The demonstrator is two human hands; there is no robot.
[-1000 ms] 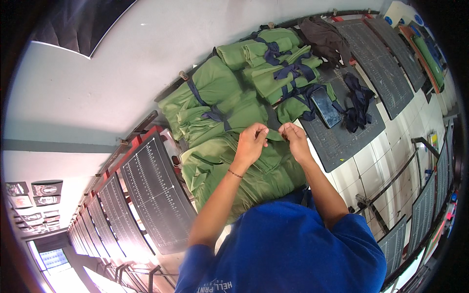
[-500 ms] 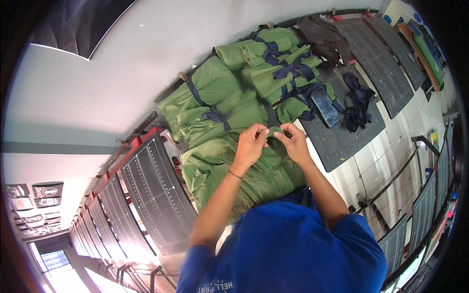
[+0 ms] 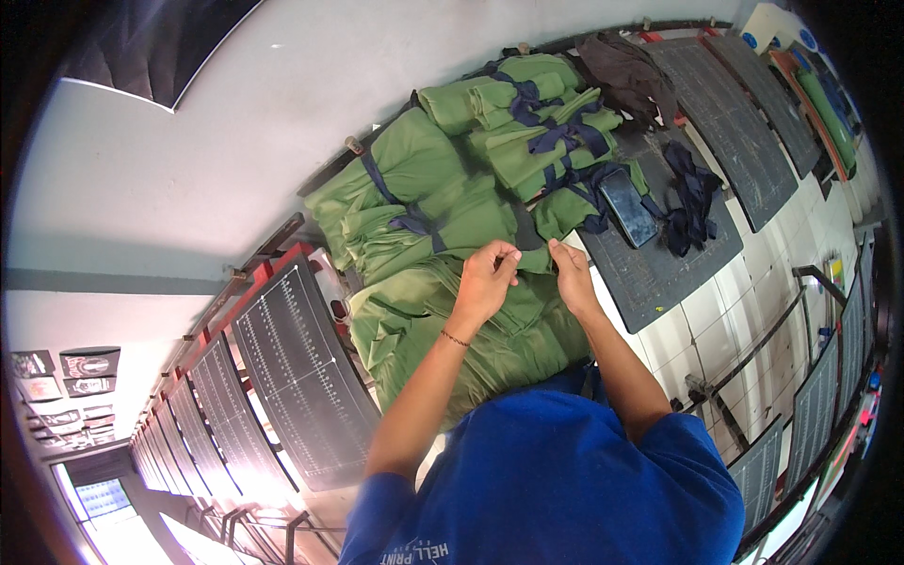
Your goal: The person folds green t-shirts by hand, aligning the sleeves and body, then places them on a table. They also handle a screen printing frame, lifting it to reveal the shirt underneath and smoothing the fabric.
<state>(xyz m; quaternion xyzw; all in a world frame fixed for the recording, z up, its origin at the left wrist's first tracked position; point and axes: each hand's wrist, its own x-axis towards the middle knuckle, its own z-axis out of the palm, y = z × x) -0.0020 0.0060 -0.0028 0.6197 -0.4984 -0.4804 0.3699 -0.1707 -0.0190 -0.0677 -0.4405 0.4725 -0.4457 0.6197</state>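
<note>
A loose green cloth lies in soft folds right before me. Over its far edge my right hand pinches a raised corner of the cloth between thumb and fingertips. My left hand hovers a short way to the left, thumb and fingers closed together; whatever may be in that pinch is too small to make out. Beyond the hands lie folded green cloth bundles tied with dark blue straps. Another tied green bundle rests farther back on the right.
A phone and a tangle of navy straps lie on a dark board at the right. Behind is a dark crumpled cloth. A row of dark printed boards runs along the wall at left. Metal bars stand at right.
My hands have moved apart: they were close together at the cloth's edge, and the right one has shifted slightly right with the corner. The left hand has barely moved.
</note>
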